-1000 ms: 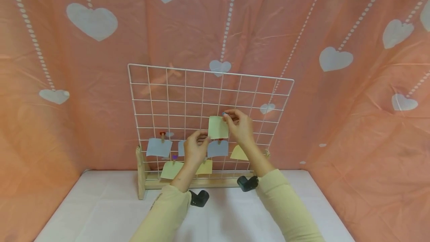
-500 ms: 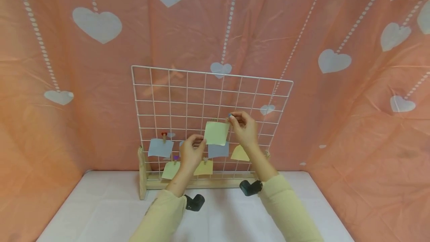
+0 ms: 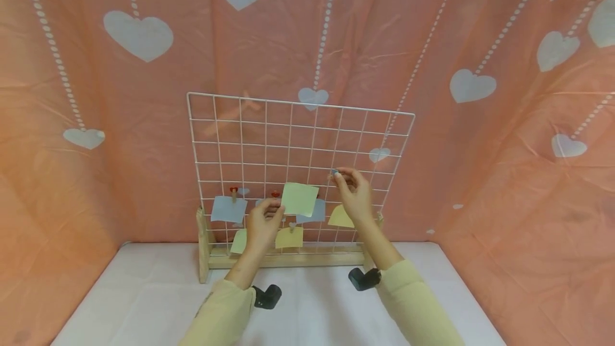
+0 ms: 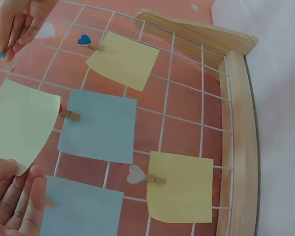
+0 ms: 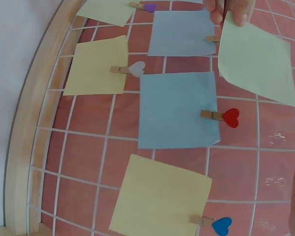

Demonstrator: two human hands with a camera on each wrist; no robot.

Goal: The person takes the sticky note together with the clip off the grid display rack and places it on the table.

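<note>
A pale green paper note (image 3: pixel 300 199) is pinched at its lower left edge between the thumb and fingers of my left hand (image 3: pixel 261 226). It stands in front of the white wire grid (image 3: pixel 265 112), overlapping a blue note (image 3: pixel 314 211) in the head view. My right hand (image 3: pixel 356 195), up and to the right, pinches a small wooden clothespin (image 4: pixel 9 66) with a blue heart on it. Between clothespin and green note there is a gap. Close by on the grid, a yellow note (image 4: pixel 124 61) hangs from another blue-heart clothespin (image 5: pixel 221 226).
Several blue, yellow and green notes hang low on the grid by heart clothespins, among them a yellow note (image 5: pixel 96 66) with a white heart. A wooden stand (image 3: pixel 283 260) holds the grid on the white table (image 3: pixel 154 303). Behind hangs a pink heart-patterned curtain (image 3: pixel 158 175).
The green note has moved left and down with my left hand. My right hand has shifted right and slightly down with the clothespin, which was at the note's upper right corner before.
</note>
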